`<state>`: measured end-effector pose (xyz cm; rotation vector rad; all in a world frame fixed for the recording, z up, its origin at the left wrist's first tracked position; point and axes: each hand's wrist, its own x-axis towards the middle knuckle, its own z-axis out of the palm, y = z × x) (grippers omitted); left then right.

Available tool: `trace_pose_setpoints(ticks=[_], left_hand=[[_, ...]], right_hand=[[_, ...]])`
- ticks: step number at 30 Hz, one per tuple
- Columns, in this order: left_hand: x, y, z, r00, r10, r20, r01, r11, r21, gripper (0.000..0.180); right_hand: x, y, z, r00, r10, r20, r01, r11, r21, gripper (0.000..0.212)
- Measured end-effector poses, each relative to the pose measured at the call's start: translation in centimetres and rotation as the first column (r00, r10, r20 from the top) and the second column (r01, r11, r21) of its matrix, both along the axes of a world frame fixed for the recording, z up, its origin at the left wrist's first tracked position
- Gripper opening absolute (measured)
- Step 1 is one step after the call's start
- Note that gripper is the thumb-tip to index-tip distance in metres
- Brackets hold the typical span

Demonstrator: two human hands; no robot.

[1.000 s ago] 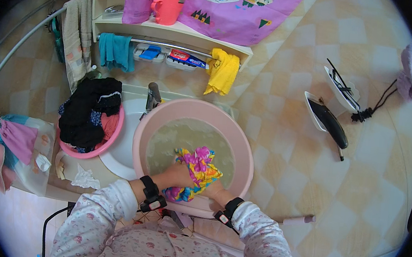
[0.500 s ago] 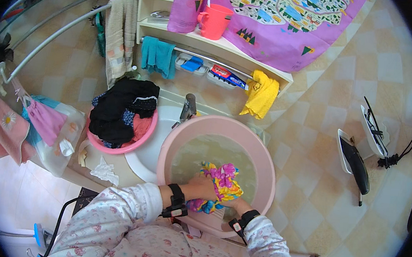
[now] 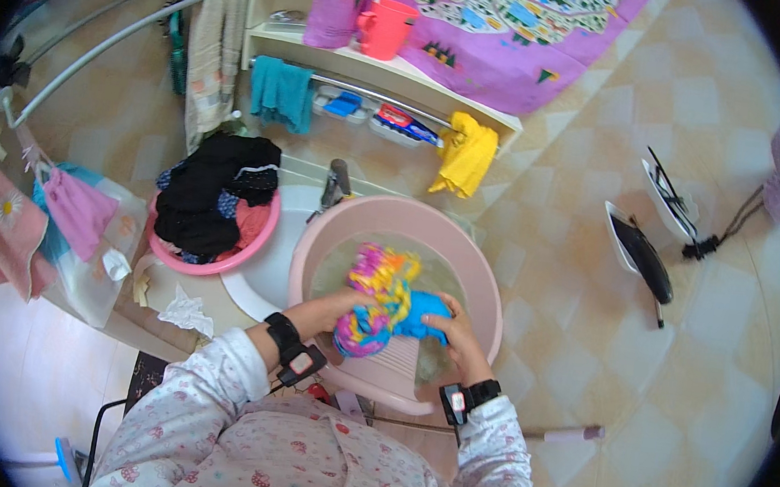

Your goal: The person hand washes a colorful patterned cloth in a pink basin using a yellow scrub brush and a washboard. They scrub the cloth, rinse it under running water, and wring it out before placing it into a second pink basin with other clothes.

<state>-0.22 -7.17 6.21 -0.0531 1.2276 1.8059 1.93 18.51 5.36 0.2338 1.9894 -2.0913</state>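
Observation:
A wet, bunched cloth (image 3: 373, 275) in yellow, pink and blue hangs over the large pale pink basin (image 3: 490, 295). My left hand (image 3: 343, 303) is closed on its patterned part, with the fingertips hidden in the folds. At the cloth's plain blue end (image 3: 416, 315), my right hand (image 3: 459, 331) grips it, thumb on top. Cloudy water (image 3: 439, 272) lies in the basin below. A ridged washboard slope (image 3: 387, 367) shows at the basin's near side, under the cloth. Both wrists wear black straps with small devices.
Left of the basin, a bright pink tub (image 3: 271, 232) of dark clothes (image 3: 216, 194) stands by the white sink (image 3: 245, 281). The tap (image 3: 335, 185) rises behind the basin's rim. Crumpled tissue (image 3: 186, 310) lies on the counter. A towel rail with a yellow cloth (image 3: 466, 155) runs beyond.
My hands have moved apart, the right one now showing at the basin's right side. The cloth is turned and spread, exposing its blue end. The whole view has shifted slightly.

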Motion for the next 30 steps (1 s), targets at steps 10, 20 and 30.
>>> trace_pose_setpoints(ticks=[10,20,30], left_hand=[[1.0,1.0,-1.7,0.969,0.174,0.174,-0.245,0.745,0.620,0.038],[2.7,2.1,0.0,0.968,-0.012,-0.251,0.074,0.968,0.240,0.050],[3.0,2.0,0.9,0.996,-0.044,-0.075,0.066,0.944,0.323,0.039]], right_hand=[[0.4,-4.3,3.6,0.892,-0.154,-0.425,0.016,0.950,-0.311,0.062],[-1.6,-3.6,0.4,0.867,-0.233,-0.441,0.370,0.893,0.256,0.030],[-2.8,-1.2,0.1,0.998,0.015,0.064,-0.005,0.988,-0.152,0.044]])
